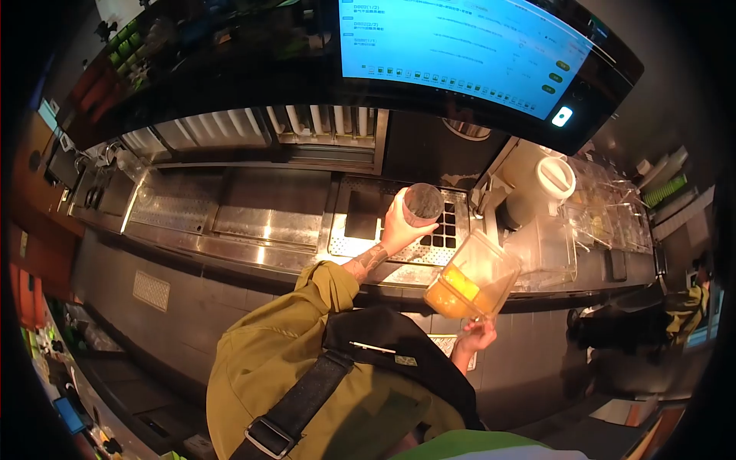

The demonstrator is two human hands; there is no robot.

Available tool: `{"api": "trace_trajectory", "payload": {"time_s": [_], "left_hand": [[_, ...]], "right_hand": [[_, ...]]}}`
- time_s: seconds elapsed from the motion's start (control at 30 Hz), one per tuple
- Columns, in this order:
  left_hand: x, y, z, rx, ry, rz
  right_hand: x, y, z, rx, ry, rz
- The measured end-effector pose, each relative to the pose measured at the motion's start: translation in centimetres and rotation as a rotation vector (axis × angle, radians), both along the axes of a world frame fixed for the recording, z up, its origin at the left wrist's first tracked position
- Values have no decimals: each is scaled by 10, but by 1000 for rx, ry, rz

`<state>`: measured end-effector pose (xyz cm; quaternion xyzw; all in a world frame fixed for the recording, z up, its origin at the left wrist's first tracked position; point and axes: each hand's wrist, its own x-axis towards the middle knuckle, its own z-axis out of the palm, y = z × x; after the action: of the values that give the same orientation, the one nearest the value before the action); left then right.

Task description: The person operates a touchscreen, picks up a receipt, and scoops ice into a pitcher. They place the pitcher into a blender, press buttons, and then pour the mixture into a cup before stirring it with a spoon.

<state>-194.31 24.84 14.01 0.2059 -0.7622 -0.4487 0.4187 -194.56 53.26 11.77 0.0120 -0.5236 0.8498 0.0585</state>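
My left hand (399, 227) is wrapped round a clear cup (423, 203) above the perforated metal drip tray (349, 247). What the cup holds, if anything, I cannot make out. Lower and to the right, my right hand (477, 336) grips the handle of a clear, square-sided pitcher (491, 264). Orange-yellow liquid (452, 295) lies in the lower part of this pitcher, which appears tilted. The cup and the pitcher are apart.
A lit order screen (460, 54) hangs above the steel counter (268, 203). To the right stand a white-lidded jug (556, 178) and clear containers (606, 207). A row of white-handled tubs (314, 123) lines the back. Another person (682, 310) is at far right.
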Motion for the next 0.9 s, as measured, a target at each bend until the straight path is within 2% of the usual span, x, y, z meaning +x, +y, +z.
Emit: {"api": "trace_trajectory", "payload": {"time_s": [0.1, 0.37, 0.5, 0.53, 0.6, 0.63, 0.73, 0.77, 0.8, 0.83, 0.87, 0.9], "left_hand": [[2, -1, 1, -1, -17, 10], [-4, 4, 3, -29, -27, 7], [-26, 13, -3, -12, -61, 12], [-32, 13, -2, -1, -36, -48], [-42, 15, -11, 26, -73, -78], [-39, 19, -11, 14, -90, -52], [-20, 18, -14, -61, -154, -9], [-11, 10, -39, -58, -114, 19], [-3, -5, -68, -31, -10, 28], [23, -11, -60, 101, 7, 30], [49, -14, -41, 350, 148, 3], [84, -10, -17, 590, 32, 84]], "right_hand": [[14, 15, 6, -49, -63, -41], [33, 52, 16, 109, 43, 112], [37, 65, 19, 73, 2, 151], [35, 67, 22, 68, -15, 182], [39, 72, 26, 54, -63, 236], [44, 68, 33, 94, -81, 187], [48, 72, 29, 189, 32, 316], [54, 66, 26, 199, 60, 243], [57, 61, 29, 303, 98, 290], [63, 50, 48, 334, 38, 389], [68, 39, 44, 414, 24, 374], [73, 30, 47, 342, -29, 485]]}}
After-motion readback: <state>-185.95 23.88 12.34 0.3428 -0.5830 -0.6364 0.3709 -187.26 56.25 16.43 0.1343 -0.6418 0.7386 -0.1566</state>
